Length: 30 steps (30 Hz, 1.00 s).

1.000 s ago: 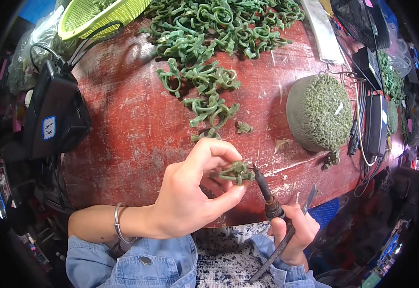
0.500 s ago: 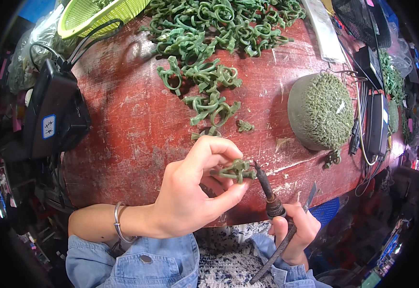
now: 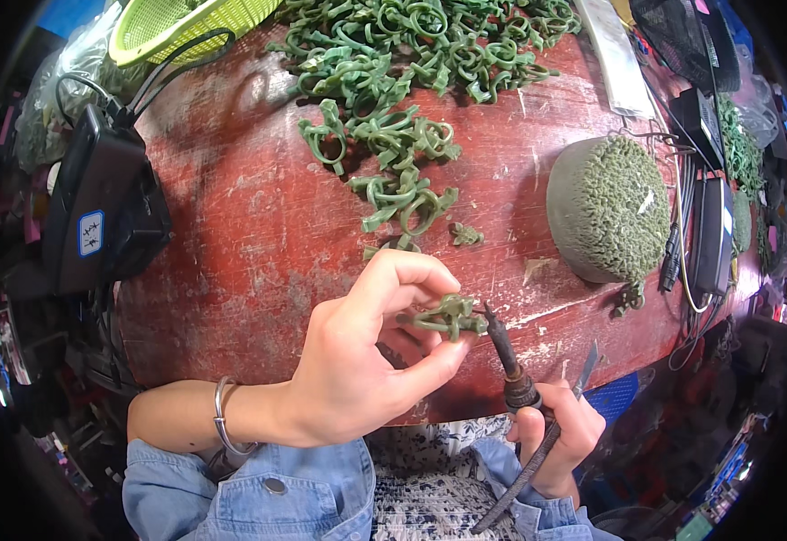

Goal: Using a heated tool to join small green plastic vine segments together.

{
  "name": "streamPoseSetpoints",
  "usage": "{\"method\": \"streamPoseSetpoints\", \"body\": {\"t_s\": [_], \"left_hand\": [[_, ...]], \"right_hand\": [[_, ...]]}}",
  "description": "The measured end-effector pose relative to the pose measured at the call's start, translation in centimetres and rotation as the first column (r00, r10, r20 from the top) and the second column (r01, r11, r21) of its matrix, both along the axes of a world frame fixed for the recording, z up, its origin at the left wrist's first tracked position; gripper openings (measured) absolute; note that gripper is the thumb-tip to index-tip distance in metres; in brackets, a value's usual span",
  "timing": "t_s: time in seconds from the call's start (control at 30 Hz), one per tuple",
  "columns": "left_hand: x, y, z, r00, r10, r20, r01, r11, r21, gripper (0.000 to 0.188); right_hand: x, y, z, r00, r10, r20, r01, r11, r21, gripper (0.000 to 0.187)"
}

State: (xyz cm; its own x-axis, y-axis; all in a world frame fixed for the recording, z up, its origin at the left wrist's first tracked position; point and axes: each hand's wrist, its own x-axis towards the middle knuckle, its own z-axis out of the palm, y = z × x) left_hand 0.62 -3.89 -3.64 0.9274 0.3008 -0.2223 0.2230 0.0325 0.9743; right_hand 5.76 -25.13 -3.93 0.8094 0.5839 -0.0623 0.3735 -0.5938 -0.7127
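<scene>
My left hand pinches a green wax ring between thumb and fingertips above the table's near edge. In my right hand is a wax pen with a dark pointed tip, a ridged collar and a grey cord running down past the wrist. The pen's tip is close beside the ring; whether they touch I cannot tell. A slim metal blade also sticks out of the same hand. Just beyond my left fingers lie a few more wax rings and a small green wax piece.
A large heap of green rings covers the far middle of the red table. At right stands a round block of green wax, near black adapters and cables. A black device and a yellow-green basket are at left.
The ring has turned slightly in my left fingers. The wax pen has shifted a little to the right, staying near the ring. The table's contents sit slightly farther right in view.
</scene>
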Motion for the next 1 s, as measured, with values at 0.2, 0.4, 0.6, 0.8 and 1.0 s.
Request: {"method": "streamPoseSetpoints", "body": {"t_s": [0.2,0.4,0.6,0.8,1.0], "left_hand": [[0.0,0.1,0.0,1.0,-0.008,-0.017,0.008,1.0,0.01,0.04],[0.0,0.1,0.0,0.999,-0.018,-0.042,0.017,0.999,-0.029,0.038],[0.0,0.0,-0.1,0.999,-0.023,-0.023,0.022,0.999,-0.045,0.037],[0.1,0.0,-0.3,1.0,-0.016,0.0,0.016,0.998,-0.057,0.037],[0.0,0.1,-0.3,1.0,-0.022,0.004,0.022,0.998,-0.06,0.038]], "right_hand": [[0.0,-0.1,-0.1,1.0,0.009,0.001,-0.009,1.0,0.008,0.03],[-0.2,-1.0,-0.9,1.0,0.006,-0.014,-0.005,0.997,0.071,0.03],[0.0,-0.6,-0.4,0.999,0.011,-0.03,-0.009,0.997,0.07,0.031],[0.1,-0.4,-0.2,1.0,0.021,-0.023,-0.02,0.999,0.034,0.031],[0.2,-0.2,-0.1,0.999,0.014,-0.03,-0.013,1.0,0.027,0.032]]}}
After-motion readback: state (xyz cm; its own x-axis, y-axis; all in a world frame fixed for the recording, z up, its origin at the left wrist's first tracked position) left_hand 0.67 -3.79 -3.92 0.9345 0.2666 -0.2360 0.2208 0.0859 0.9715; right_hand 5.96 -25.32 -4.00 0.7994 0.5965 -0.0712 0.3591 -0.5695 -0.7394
